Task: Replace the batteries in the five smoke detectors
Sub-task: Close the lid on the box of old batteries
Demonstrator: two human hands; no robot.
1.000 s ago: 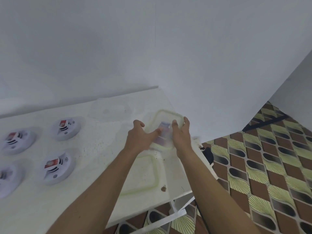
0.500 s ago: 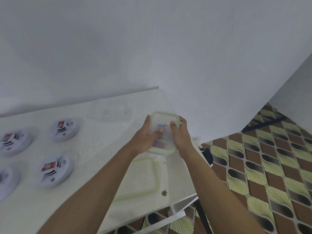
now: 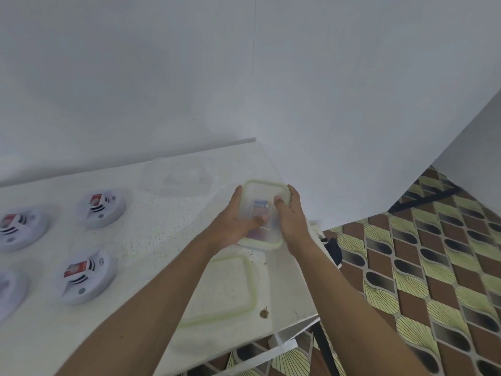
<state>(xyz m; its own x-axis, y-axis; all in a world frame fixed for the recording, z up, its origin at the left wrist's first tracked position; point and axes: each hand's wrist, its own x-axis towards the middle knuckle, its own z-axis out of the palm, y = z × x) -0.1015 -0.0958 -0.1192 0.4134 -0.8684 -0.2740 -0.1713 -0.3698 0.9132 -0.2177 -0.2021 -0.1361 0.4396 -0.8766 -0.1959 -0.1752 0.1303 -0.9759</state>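
Observation:
A small clear plastic box with a pale green rim (image 3: 264, 191) is held over the right end of the white table (image 3: 162, 240). My left hand (image 3: 233, 222) grips its left side, thumb across the front. On the right side my right hand (image 3: 291, 218) clasps it, thumb on top. A small battery with a blue-and-white label (image 3: 260, 208) shows through the box. White round smoke detectors with red labels lie at the left: one at the back (image 3: 101, 207), one nearer (image 3: 85, 275), others partly cut off (image 3: 19, 227).
A flat clear lid with a green rim (image 3: 230, 289) lies on the table below the box. Another clear container (image 3: 184, 180) stands by the wall. A brown speck (image 3: 264, 313) marks the table's front edge. Patterned floor tiles (image 3: 420, 267) lie to the right.
Both hands have tilted the box and brought it slightly up and toward me; my left thumb now lies further across its front. The view has shifted a little.

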